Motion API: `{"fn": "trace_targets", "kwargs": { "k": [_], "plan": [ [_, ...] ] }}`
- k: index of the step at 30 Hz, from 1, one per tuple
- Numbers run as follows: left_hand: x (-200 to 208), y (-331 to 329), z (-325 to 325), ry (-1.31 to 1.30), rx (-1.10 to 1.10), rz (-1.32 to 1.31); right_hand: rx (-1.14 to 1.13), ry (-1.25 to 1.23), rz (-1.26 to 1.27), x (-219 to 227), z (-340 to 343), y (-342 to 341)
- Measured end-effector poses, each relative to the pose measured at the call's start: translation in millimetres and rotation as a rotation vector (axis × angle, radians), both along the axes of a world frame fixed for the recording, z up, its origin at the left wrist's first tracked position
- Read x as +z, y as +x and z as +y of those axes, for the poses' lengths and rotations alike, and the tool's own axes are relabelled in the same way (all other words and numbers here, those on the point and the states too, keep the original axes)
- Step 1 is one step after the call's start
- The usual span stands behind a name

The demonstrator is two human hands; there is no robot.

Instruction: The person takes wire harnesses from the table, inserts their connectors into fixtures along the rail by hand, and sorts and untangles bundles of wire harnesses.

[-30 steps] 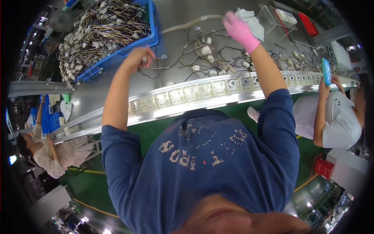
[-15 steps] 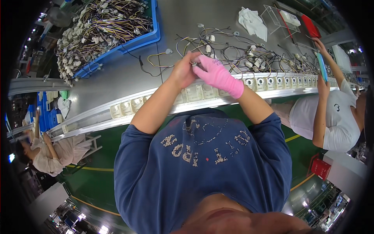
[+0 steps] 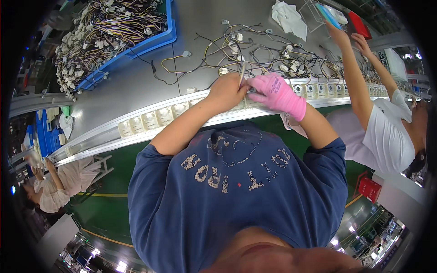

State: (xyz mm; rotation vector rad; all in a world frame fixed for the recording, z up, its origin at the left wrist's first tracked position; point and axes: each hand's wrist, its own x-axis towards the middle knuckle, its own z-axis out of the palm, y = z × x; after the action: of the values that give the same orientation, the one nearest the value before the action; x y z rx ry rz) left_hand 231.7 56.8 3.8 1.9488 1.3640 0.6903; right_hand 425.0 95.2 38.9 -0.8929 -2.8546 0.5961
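Left hand pinching a pale wire, gloved right hand just beside, its hold unclear, blue bin heaped with wire harnesses, clear boxes in a row

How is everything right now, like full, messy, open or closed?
Left hand: bare, fingers closed on a thin pale piece
Right hand: in a pink glove, fingers curled, close beside the left hand
Blue bin: open, heaped with bundled wires
Loose wires: tangled
White cloth: crumpled
Pale blocks: lined up in a row
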Motion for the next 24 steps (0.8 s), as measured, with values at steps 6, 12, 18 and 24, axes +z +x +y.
{"fn": "trace_targets", "kwargs": {
  "k": [6, 12, 18, 24],
  "plan": [
    [-3, 10, -3, 0.113, -0.034, -0.017, 0.185, 0.167, -0.046, -17, 7, 12],
    [-6, 18, -13, 0.194, -0.012, 0.102, 0.213, 0.313, 0.041, -28, 0, 18],
    [-9, 31, -22, 0.271, 0.184, 0.137, 0.048, 0.406, 0.199, -37, -20, 20],
    [-12, 35, -23, 0.290, 0.198, 0.165, -0.085, 0.396, 0.149, -36, -32, 19]
  ]
}}
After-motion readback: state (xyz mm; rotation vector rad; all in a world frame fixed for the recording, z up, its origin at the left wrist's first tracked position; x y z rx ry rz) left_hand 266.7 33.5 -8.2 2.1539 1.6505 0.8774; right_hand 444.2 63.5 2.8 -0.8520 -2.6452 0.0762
